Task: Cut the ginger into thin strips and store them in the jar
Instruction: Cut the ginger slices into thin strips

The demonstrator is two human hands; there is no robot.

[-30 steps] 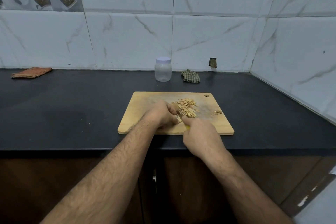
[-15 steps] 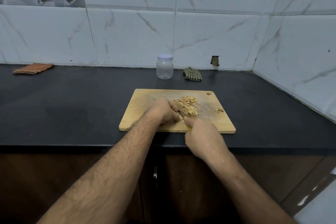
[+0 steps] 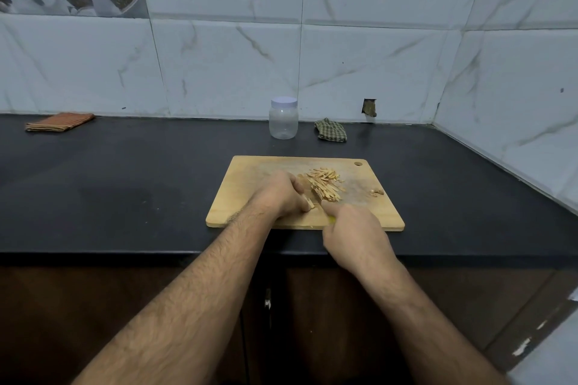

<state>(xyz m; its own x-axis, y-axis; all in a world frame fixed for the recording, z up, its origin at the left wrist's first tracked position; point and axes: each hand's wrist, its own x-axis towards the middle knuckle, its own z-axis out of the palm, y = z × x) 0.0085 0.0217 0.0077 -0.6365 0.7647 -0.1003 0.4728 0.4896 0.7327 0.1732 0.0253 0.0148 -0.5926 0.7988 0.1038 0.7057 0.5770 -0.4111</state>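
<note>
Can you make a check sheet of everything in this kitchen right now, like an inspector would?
Surface: black countertop with a wooden cutting board on it.
Job's things: pile of ginger strips on the board; clear jar behind the board, lid on.
Clutter: orange cloth far left; checked cloth beside the jar; small scraps on the board.
Hands: left hand holds down a ginger piece; right hand grips a knife, mostly hidden.
Cables: nothing seen.
Surroundings: marble-look wall tiles, wooden cabinets below.
</note>
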